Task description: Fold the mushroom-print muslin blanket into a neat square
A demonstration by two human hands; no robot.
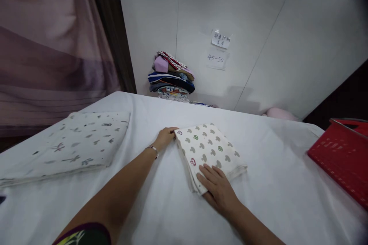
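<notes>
A folded white cloth with a mushroom print (205,145) lies in the middle of the white-covered table (161,206). My left hand (166,136) pinches its far left corner, with the fingertips partly hidden at the edge. Over the near edge, my right hand (217,187) lies with fingers stretched flat on the top layer; its thumb is at the cloth's rim. To the left, a larger folded white cloth with a plant print (89,141) rests flat, apart from both hands.
A red plastic basket (339,157) stands at the right edge. Beyond the table, a stack of folded fabrics (172,76) leans near the wall, beside paper notes (217,59). A pink curtain (51,46) hangs at the left. Something pink and rounded (280,114) shows behind the table.
</notes>
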